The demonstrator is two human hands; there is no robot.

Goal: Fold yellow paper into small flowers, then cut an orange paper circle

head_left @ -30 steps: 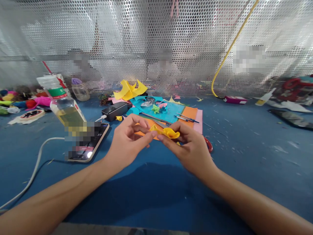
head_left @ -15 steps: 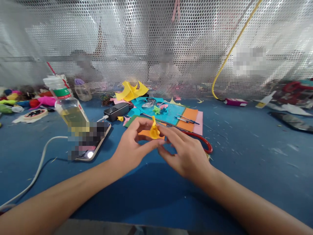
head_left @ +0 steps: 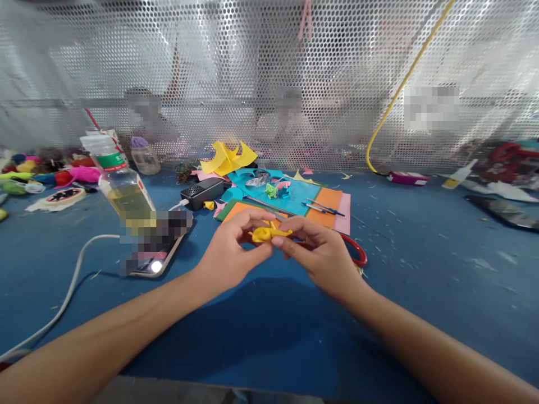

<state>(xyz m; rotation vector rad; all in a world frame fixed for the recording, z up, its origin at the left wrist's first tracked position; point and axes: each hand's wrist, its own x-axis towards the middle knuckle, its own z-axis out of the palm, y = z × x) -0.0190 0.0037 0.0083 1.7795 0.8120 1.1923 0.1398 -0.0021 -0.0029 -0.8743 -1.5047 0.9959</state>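
Between my two hands is a small rolled yellow paper flower, lying sideways above the blue table. My left hand pinches its curled end between thumb and fingers. With thumb and forefinger, my right hand grips the pointed petal at the other side. Behind my hands lie coloured paper sheets, including an orange sheet and a blue sheet. The red handle of what look like scissors shows beyond my right hand, the rest being covered.
A phone with a white cable and a tilted bottle of yellowish liquid stand at left, near a black box. Pens, a cut yellow paper and green scraps lie at the back, before a perforated metal screen.
The yellow paper flower has turned from upright to lying sideways. My right hand has shifted its hold, its thumb now coming up onto the flower's right side.
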